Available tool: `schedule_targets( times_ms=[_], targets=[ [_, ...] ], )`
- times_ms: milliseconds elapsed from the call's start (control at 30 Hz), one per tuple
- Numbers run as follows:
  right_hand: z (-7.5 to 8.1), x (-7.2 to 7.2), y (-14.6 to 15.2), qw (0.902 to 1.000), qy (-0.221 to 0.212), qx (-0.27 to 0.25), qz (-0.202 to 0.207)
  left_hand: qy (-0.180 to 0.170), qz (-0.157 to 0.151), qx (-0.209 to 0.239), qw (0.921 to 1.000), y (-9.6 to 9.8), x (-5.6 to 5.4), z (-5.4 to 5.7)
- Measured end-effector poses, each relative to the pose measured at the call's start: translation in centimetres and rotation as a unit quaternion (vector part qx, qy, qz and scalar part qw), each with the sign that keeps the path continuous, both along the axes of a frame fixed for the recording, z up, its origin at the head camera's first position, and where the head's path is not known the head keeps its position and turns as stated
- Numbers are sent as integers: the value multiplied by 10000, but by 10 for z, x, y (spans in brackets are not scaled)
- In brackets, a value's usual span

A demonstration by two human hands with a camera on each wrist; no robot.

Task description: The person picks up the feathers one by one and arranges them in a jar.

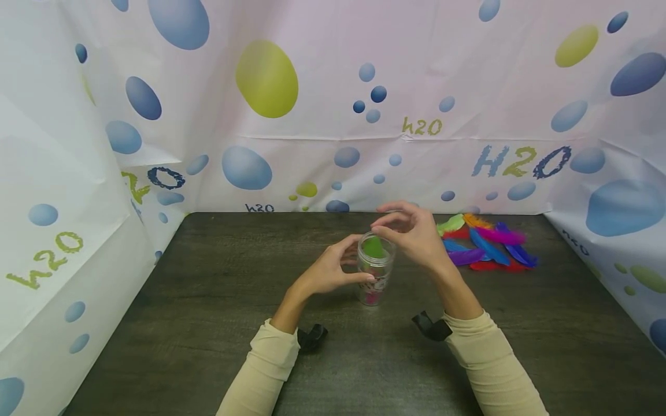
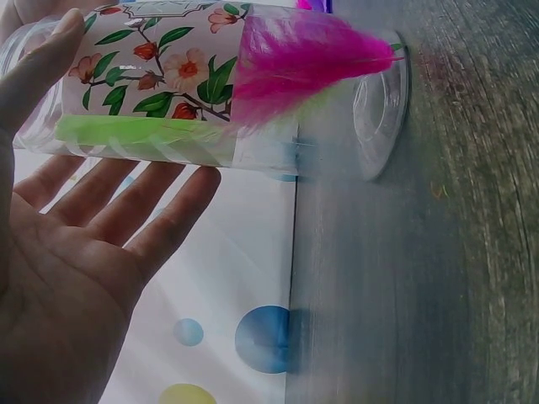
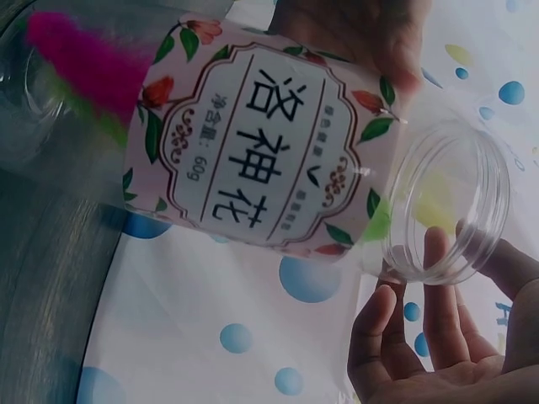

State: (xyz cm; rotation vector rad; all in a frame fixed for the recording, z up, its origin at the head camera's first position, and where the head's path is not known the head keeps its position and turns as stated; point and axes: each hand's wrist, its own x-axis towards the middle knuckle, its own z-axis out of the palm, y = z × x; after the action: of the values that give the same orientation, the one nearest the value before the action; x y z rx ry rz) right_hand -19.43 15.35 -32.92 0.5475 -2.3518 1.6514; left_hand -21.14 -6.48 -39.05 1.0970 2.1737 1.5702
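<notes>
A clear plastic jar point(image 1: 381, 283) with a flowered label stands upright on the dark table, its mouth uncovered. My left hand point(image 1: 330, 270) holds it from the left, thumb on the near side and fingers along the other. Inside, a bright pink feather point(image 2: 312, 67) lies near the bottom. Above it a light green feather point(image 2: 135, 130) runs along the wall, its upper part visible through the mouth in the head view. At the rim hovers my right hand point(image 1: 415, 234), fingers loosely bent and apart, with nothing seen between them.
A loose pile of coloured feathers point(image 1: 489, 245) lies on the table point(image 1: 234, 300) to the right of the jar, near the back edge. White sheeting point(image 1: 322, 121) with printed bubbles stands behind and at both sides. Each wrist wears a black strap mount point(image 1: 432, 327).
</notes>
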Motion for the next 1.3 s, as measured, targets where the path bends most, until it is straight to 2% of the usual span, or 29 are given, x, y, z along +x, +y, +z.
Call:
schedule_targets(
  times_ms=[133,300,567,733,967,1133,1300],
  targets=[
    [1,0,5,10000,26,-29,12,33,24,4,10000,0,0,-1],
    [2,-1,16,9995,242,104,-162,52,34,28,10000,0,0,-1],
    [2,-3,35,9940,668,733,-456,39,32,61,10000,0,1,1],
    [-1,-1,46,9912,618,996,-611,37,54,42,10000,0,1,2],
    [-5,0,69,9899,588,1050,-746,47,76,-58,9999,1,1,0],
    [-4,0,86,9846,763,1238,-968,72,85,-61,9999,0,1,1],
    [-4,-1,98,9760,750,1556,-1326,48,73,-49,9999,0,2,1]
  ],
)
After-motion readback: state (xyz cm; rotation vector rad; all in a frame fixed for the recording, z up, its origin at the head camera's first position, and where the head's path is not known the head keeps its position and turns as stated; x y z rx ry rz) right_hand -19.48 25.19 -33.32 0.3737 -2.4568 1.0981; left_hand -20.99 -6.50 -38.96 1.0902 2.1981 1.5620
